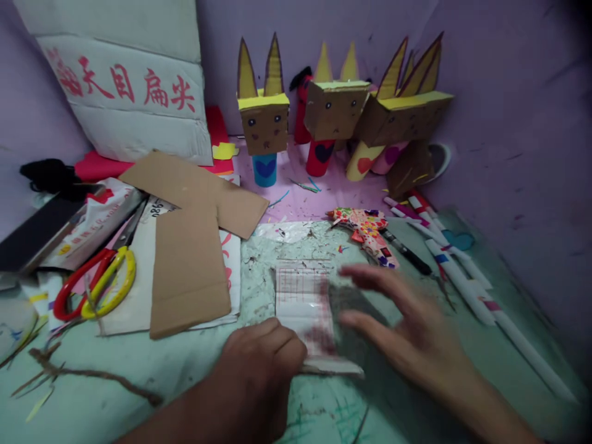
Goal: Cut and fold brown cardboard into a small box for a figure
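Observation:
A small white cardboard piece (301, 296) printed with a red grid lies on the table before me, its near flap raised slightly. My left hand (259, 367) is closed at the piece's near left edge, the fingertips hidden from view. To the right of the piece hovers my right hand (411, 327), slightly blurred, thumb and fingers apart with nothing between them. Just beyond that hand rests a flower-patterned glue gun (363, 228), with a dark-handled tool (407, 251) beside it.
Brown cardboard pieces (189, 271) and red-and-yellow scissors (108, 283) lie to the left, near a twig (102, 376). Several box-headed, eared figures (264, 126) stand along the back wall. White marker pens (462, 277) are at the right; a large white cardboard sheet (124, 80) leans at the back left.

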{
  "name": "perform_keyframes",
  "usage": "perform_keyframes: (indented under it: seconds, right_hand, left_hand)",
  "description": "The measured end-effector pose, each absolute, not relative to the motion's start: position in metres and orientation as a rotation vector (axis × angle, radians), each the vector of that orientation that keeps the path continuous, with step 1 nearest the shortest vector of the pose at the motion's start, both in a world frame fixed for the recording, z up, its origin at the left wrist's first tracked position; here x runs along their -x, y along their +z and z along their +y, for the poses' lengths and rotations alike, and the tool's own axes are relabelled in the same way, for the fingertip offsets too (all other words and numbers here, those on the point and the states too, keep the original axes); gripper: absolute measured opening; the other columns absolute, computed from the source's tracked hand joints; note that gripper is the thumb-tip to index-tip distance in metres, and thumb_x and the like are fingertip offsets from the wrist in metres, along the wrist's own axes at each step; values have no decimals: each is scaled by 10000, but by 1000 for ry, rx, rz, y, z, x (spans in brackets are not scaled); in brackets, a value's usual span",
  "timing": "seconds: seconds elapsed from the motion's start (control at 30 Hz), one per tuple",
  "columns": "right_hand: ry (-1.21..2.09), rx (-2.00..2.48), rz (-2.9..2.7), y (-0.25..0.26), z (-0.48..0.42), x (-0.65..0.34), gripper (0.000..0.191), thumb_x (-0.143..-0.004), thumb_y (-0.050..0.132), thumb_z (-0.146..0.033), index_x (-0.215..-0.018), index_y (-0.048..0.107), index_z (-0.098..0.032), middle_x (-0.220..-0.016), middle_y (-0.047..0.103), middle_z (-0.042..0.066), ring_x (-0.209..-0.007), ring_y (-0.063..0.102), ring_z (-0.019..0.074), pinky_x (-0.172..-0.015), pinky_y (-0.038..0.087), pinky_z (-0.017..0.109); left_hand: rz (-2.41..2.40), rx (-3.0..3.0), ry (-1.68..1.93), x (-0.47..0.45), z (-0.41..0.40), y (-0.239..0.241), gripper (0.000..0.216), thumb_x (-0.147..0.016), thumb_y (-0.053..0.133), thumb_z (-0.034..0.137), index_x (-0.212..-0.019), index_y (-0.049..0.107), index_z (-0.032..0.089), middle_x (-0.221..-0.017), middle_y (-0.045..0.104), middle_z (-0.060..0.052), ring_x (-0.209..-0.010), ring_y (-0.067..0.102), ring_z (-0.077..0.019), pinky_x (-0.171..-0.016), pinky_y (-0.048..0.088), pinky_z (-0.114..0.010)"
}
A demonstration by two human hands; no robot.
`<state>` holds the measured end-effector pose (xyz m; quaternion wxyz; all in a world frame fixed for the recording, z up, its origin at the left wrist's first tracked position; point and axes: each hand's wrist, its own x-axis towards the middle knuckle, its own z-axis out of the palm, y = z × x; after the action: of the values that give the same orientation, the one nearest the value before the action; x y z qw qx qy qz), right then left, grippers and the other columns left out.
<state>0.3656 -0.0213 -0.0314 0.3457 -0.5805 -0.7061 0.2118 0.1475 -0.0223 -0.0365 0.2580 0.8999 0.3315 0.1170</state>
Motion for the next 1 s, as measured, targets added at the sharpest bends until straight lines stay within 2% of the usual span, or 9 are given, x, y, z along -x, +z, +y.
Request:
perform_keyframes:
  seconds: [0.07,0.13,0.2,0.27,0.33,0.5,0.63,0.8,1.0]
  right_hand:
    - [425,1525,-1941,-35,-4,-364,582,-704,699,-352,-1231,483,-230,-1197,579,121,-1075,549,301,-865,461,480]
    - [457,1556,-2054,-42,6,-360,620,-669,720,-278,-1237,488,-193,-1160,594,130,-1070,549,302,-886,443,493]
    - [511,1580,-2089,-46,9,-355,606,-655,720,-211,-1218,496,-180,-1144,598,126,-1067,549,290,-895,437,476]
    - [598,1606,-2031,-47,8,-352,606,-643,716,-157,-1204,487,-182,-1158,588,120,-1065,549,275,-889,439,449]
    - [765,1626,-1929,-46,7,-350,615,-632,707,-115,-1195,468,-189,-1112,607,103,-992,581,246,-835,463,407]
    - [1079,1597,-1762,-43,11,-352,570,-594,699,-80,-1109,483,-200,-854,639,17,-715,597,168,-615,458,279]
    - [1064,1667,-1915,-39,21,-352,312,-568,700,-97,-831,564,-195,-667,597,-25,-601,539,143,-522,372,235]
    - [1076,1768,-1983,-32,31,-348,276,-496,717,-118,-704,557,-204,-603,540,-52,-572,468,121,-487,283,216]
    - [931,1730,-1977,-33,17,-340,222,-519,586,-67,-601,430,-201,-529,459,-60,-522,392,107,-478,223,229]
  left_hand:
    - [832,-2346,217,-140,-21,-23,171,-676,609,184,-839,566,208,-823,626,-26,-752,561,-209,-620,412,-305]
    - [739,-2216,305,-132,-18,-13,393,-667,698,349,-1017,566,228,-982,634,-45,-883,576,-235,-745,455,-338]
    - [834,-2027,449,-129,-11,-10,450,-695,676,410,-1089,542,239,-1025,626,-51,-879,587,-216,-764,474,-331]
    - [1195,-1746,569,-134,-1,-11,313,-738,618,347,-1014,545,219,-917,615,-32,-724,583,-160,-645,480,-279]
    - [1411,-1467,690,-144,13,-17,364,-708,615,271,-1043,501,189,-912,585,-30,-645,550,-126,-568,457,-246]
    - [1144,-1340,459,-167,38,-32,238,-575,576,79,-804,595,140,-751,606,1,-599,531,-109,-562,413,-223]
    - [1155,-1469,274,-167,46,-34,149,-563,574,86,-697,600,144,-628,553,35,-584,511,-120,-557,386,-231]
    - [1277,-1609,161,-168,53,-32,121,-516,622,126,-511,507,163,-467,410,66,-453,365,-96,-443,245,-237]
    - [1334,-1862,257,-171,37,-33,158,-515,510,32,-516,471,185,-517,436,42,-547,417,-129,-494,239,-251]
